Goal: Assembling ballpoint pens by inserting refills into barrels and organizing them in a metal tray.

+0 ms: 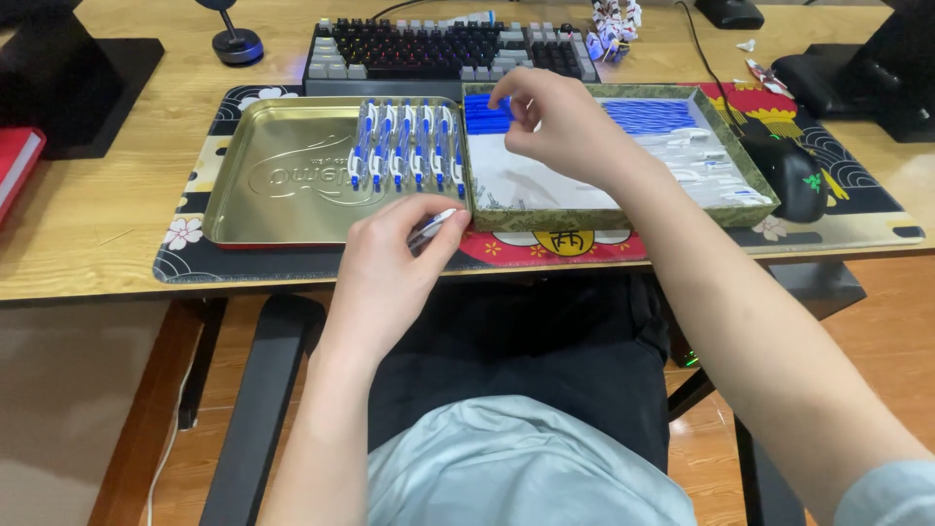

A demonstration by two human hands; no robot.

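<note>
My left hand is at the desk's front edge and holds a white pen barrel by its fingertips. My right hand reaches into a green-rimmed box and pinches at a heap of blue pen parts in its far left corner. More blue parts lie at the box's far right, white barrels along its right side. To the left lies a gold metal tin lid with a row of several assembled white-and-blue pens at its right end.
A dark keyboard stands behind the tin and box. A black mouse sits right of the box on a patterned desk mat. A red book lies at far left. Black stands occupy both back corners.
</note>
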